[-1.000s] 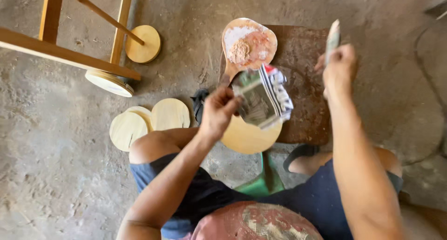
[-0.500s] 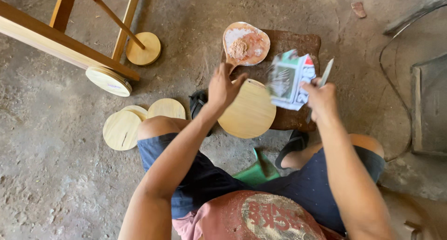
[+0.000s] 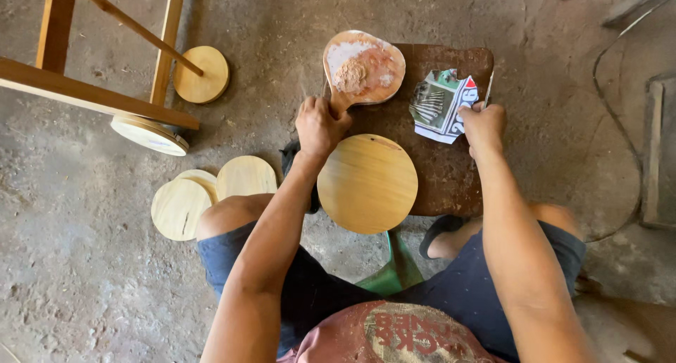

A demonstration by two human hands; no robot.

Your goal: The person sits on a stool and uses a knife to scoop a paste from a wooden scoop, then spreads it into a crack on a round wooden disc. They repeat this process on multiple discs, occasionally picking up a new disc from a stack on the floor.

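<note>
Rough grey concrete floor (image 3: 84, 278) runs under everything, dusty and cracked, with a dark brown worn wooden board (image 3: 451, 173) serving as a low counter in front of the seated person. Left hand (image 3: 320, 123), grip closed round the short handle of a paddle-shaped wooden palette (image 3: 362, 67) heaped with pale and pinkish filler paste, lies just above the round pale wooden disc (image 3: 367, 183) on the board's near edge. Right hand (image 3: 482, 127), grip pinched shut on a torn scrap of printed paper (image 3: 442, 104) and a thin flat metal blade (image 3: 487, 90) rising just beyond the fingers, lies well to the right of the disc. To my eye the palette needs pinning flat and steady so the blade can lift a small dab cleanly, with the paper kept clear of the paste. Counting: one palette, one paper scrap, one blade, one disc on the board, three more plain discs (image 3: 211, 194) overlapping on the floor left of the left grip, and two disc-shaped feet on the wooden frame (image 3: 91, 95) farther left.
</note>
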